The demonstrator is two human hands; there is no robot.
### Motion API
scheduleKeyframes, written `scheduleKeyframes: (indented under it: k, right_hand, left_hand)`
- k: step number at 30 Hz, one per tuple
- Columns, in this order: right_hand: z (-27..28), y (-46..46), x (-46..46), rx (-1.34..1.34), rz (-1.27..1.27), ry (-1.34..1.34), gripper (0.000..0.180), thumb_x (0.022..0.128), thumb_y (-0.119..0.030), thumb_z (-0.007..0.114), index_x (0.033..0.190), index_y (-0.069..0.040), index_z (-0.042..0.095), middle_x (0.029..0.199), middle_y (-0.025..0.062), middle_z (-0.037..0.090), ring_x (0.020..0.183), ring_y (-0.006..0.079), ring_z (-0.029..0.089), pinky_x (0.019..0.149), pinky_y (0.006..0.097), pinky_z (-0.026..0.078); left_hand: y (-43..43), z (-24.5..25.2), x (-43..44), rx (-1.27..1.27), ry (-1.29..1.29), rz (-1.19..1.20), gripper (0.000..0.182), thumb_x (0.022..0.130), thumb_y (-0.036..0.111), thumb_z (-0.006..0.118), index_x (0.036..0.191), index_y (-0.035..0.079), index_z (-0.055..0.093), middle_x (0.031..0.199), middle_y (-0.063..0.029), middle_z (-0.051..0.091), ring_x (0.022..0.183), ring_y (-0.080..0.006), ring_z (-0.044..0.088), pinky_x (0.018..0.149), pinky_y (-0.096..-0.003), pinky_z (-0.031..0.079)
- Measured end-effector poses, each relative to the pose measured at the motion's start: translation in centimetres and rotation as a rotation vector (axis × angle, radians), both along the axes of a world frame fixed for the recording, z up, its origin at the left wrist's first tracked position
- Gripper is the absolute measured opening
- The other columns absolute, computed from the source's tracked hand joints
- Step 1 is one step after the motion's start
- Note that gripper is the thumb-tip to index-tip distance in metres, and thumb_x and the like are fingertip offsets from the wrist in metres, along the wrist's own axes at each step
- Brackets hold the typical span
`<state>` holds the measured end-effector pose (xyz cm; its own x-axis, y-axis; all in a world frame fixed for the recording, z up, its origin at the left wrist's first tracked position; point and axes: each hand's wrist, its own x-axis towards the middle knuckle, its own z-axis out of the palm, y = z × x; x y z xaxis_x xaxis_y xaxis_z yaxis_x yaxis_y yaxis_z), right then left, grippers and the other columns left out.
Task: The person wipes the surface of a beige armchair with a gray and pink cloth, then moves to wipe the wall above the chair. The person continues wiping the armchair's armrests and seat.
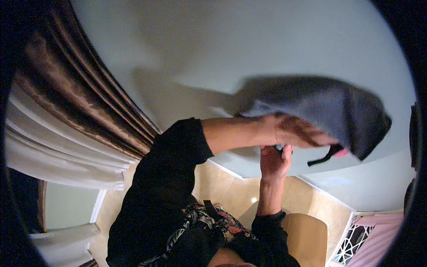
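A dark grey cloth (320, 100), blurred by motion, hangs spread out before the pale wall. My left hand (302, 131) reaches across to the right, and the cloth drapes over its back; its fingertips are mostly hidden at the cloth's lower edge. A black strap (320, 161) and a small pink patch (341, 153) show beside those fingertips. Below my left wrist is my right hand (276, 160), raised with thumb and fingers around a small grey and dark piece, seemingly part of the same cloth. The left wrist hides some of that grip.
Brown satin curtains (86, 96) and white curtains (60, 147) hang at the left. A pale wall (217, 40) stands ahead. Lower right are a tan chair back (307, 237), a white lattice panel (353, 240) and a pink curtain (383, 237). The floor (217, 182) is beige tile.
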<state>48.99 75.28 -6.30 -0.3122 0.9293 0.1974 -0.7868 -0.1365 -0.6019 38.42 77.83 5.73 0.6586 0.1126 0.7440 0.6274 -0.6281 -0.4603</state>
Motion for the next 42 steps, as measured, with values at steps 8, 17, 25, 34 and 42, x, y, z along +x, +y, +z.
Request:
scheduleKeyframes:
  k: [8, 17, 25, 34, 42]
  right_hand:
    - [4.5, 0.1, -14.2, 0.105, 0.219, -0.127, 0.045, 0.088, -0.026, 0.061, 0.118, 0.005, 0.05, 0.112, 0.0143, 0.059, 0.102, 0.0257, 0.058, 0.093, 0.0389, 0.044]
    - [-6.2, -1.5, -24.2, 0.065, 0.199, -0.592, 0.036, 0.086, -0.031, 0.065, 0.107, -0.002, 0.059, 0.101, 0.0041, 0.061, 0.093, 0.0164, 0.053, 0.087, 0.0307, 0.041]
    - [-18.4, -2.5, -14.0, -0.348, -0.076, -0.743, 0.019, 0.088, -0.024, 0.059, 0.089, -0.005, 0.061, 0.075, -0.0015, 0.054, 0.068, 0.0108, 0.045, 0.06, 0.029, 0.038]
    - [-23.0, -11.5, 2.2, -0.743, -0.393, -0.743, 0.03, 0.088, -0.028, 0.058, 0.093, 0.001, 0.062, 0.075, 0.007, 0.063, 0.064, 0.0161, 0.061, 0.052, 0.0299, 0.05]
    - [-23.6, -22.1, 14.4, -0.983, -0.489, -0.549, 0.021, 0.091, -0.024, 0.055, 0.093, -0.003, 0.05, 0.075, 0.0082, 0.062, 0.056, 0.0196, 0.065, 0.042, 0.0272, 0.047]
  left_hand:
    - [-1.0, 3.4, -16.4, -0.07, -0.783, 0.331, 0.032, 0.088, 0.03, 0.057, 0.111, 0.007, 0.059, 0.096, -0.0163, 0.063, 0.086, -0.0262, 0.062, 0.078, -0.0411, 0.046]
    - [-1.7, -11.7, -29.8, 0.213, -1.728, 0.5, 0.048, 0.094, 0.035, 0.049, 0.079, -0.009, 0.062, 0.076, -0.0109, 0.066, 0.066, -0.021, 0.056, 0.064, -0.037, 0.046]
    - [-4.7, -29.2, -19.7, -0.6, -1.966, 0.834, 0.047, 0.096, 0.035, 0.046, 0.108, -0.011, 0.054, 0.104, -0.0211, 0.06, 0.09, -0.0299, 0.054, 0.08, -0.039, 0.044]
    - [-12.8, -39.9, -7.5, -1.674, -2.01, 0.474, 0.043, 0.089, 0.027, 0.054, 0.126, 0.01, 0.041, 0.122, -0.0117, 0.049, 0.099, -0.029, 0.053, 0.067, -0.0431, 0.053]
    - [-13.4, -38.1, 5.3, -2.211, -1.392, 0.476, 0.04, 0.093, 0.026, 0.049, 0.123, 0.002, 0.037, 0.111, -0.0157, 0.053, 0.076, -0.0244, 0.06, 0.054, -0.0346, 0.053]
